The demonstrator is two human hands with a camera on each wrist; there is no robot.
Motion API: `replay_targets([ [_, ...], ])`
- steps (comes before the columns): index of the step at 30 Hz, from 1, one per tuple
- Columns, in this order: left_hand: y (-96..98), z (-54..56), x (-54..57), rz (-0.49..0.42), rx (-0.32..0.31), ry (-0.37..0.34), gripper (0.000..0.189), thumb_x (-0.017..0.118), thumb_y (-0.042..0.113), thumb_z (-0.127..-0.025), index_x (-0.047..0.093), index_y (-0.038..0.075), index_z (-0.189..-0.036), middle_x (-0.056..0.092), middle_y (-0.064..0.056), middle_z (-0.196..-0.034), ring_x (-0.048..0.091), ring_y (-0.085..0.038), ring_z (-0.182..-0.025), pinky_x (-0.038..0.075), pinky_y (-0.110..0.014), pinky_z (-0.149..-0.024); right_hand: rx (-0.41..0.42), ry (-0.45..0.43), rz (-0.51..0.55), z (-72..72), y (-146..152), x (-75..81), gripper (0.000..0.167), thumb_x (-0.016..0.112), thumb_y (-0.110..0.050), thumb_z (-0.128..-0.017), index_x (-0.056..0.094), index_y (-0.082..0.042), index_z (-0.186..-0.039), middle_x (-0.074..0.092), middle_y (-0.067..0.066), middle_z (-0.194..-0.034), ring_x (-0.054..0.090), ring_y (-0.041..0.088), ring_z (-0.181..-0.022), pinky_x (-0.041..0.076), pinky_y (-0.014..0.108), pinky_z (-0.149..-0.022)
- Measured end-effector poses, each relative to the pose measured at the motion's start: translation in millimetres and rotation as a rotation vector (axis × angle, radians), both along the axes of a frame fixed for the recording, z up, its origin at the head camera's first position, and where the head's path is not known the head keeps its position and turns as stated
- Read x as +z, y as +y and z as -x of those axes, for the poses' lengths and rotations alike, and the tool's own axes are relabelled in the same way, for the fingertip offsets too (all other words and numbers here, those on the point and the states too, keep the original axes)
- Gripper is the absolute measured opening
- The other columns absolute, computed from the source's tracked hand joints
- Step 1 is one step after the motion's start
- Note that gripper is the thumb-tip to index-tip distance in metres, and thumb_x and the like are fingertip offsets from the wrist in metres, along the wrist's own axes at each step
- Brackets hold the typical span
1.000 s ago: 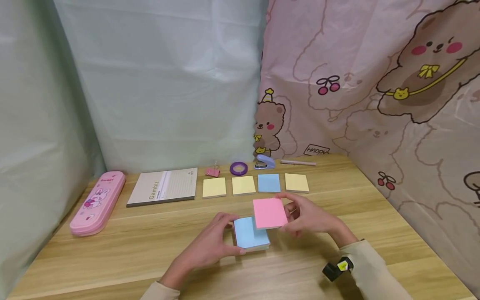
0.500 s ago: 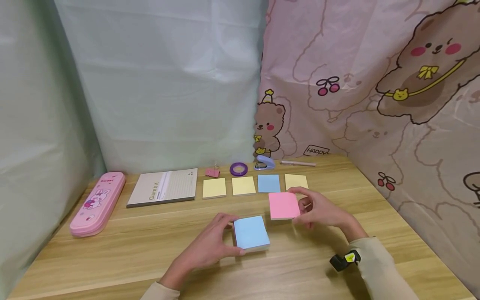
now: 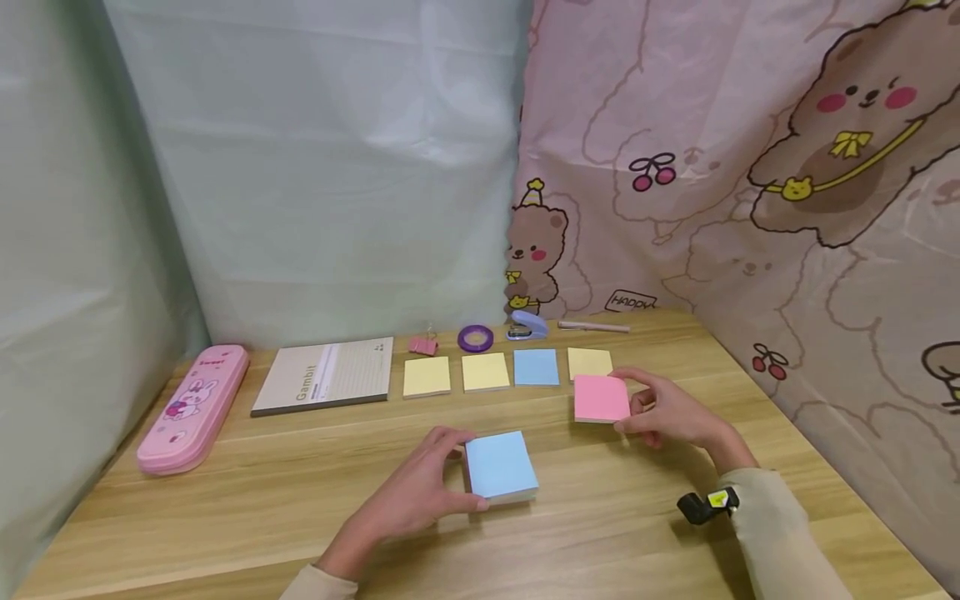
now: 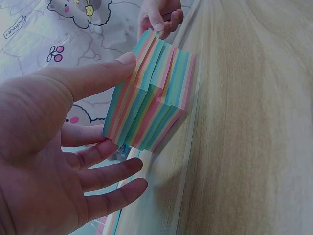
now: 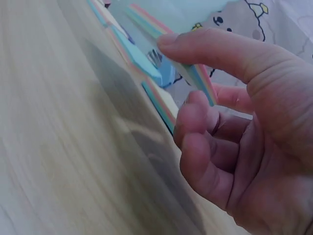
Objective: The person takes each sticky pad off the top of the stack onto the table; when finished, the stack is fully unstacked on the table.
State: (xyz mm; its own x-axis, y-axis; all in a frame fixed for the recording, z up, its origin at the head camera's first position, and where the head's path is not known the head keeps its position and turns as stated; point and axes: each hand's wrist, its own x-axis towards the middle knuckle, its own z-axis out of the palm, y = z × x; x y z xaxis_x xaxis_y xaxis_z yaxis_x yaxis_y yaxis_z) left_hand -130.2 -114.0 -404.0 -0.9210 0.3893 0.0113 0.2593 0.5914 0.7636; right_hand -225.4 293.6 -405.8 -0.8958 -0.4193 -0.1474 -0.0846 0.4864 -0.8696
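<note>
Right hand (image 3: 667,412) pinches the pink sticky pad (image 3: 602,398) by its right side, thumb and forefinger on opposite edges, remaining fingers curled below; pad is clear of the tabletop (image 3: 300,517), its shadow showing underneath in the right wrist view; from the head view it sits just in front of the right yellow pad (image 3: 588,360) and covers that pad's near right corner.

Left hand (image 3: 427,487) holds the blue-topped stack (image 3: 501,468) between thumb and forefinger, thumb at the near edge, grip about one pad wide; its other three fingers reach out loosely; stack appears to rest on the tabletop, nearer the person, layers striped and slightly offset in the left wrist view.

Row behind, left to right: left yellow pad (image 3: 427,377), middle yellow pad (image 3: 485,372), blue pad (image 3: 536,367), then the right yellow pad; all flat, small gaps between.

Back line: pink binder clip (image 3: 423,345), purple tape roll (image 3: 463,339), lilac stapler (image 3: 529,323), pen (image 3: 594,327); notebook (image 3: 326,375) lies flat left of the row; pink pencil case (image 3: 193,408) lies slanted at far left; bear-print cloth (image 3: 675,100) hangs behind at right, pale green cloth (image 3: 322,167) at left.
</note>
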Motion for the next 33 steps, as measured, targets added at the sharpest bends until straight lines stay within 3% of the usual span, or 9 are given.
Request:
replay_targets([
  [10,-1.4,-0.1,0.7,0.004,0.006,-0.004,0.085,0.095,0.036,-0.077,0.056,0.004,-0.146,0.055,-0.008,-0.138,0.061,-0.033,-0.129,0.052,-0.053,-0.104,0.002,-0.022,-0.056,1.7,9,-7.3,0.091,0.085,-0.014,-0.087,0.033,-0.003,-0.161,0.053,0.003,-0.070,0.048,0.012,-0.049,0.043,0.025,-0.044],
  [22,-1.1,-0.5,1.3,-0.013,0.000,-0.011,0.083,0.095,0.034,-0.078,0.057,0.006,-0.145,0.055,-0.008,-0.136,0.060,-0.033,-0.128,0.052,-0.053,-0.103,-0.002,-0.054,-0.101,0.9,11,-10.8,0.091,0.087,-0.015,-0.086,0.035,-0.008,-0.161,0.058,0.005,-0.073,0.043,0.010,-0.047,0.040,0.022,-0.043],
  [33,0.5,-2.3,2.6,-0.001,0.003,-0.001,0.084,0.095,0.035,-0.077,0.056,0.005,-0.145,0.055,-0.008,-0.138,0.061,-0.030,-0.126,0.052,-0.052,-0.103,-0.027,-0.069,-0.149,0.5,9,-10.5,0.093,0.087,-0.018,-0.085,0.035,-0.008,-0.162,0.053,0.002,-0.069,0.040,0.010,-0.046,0.035,0.022,-0.043],
])
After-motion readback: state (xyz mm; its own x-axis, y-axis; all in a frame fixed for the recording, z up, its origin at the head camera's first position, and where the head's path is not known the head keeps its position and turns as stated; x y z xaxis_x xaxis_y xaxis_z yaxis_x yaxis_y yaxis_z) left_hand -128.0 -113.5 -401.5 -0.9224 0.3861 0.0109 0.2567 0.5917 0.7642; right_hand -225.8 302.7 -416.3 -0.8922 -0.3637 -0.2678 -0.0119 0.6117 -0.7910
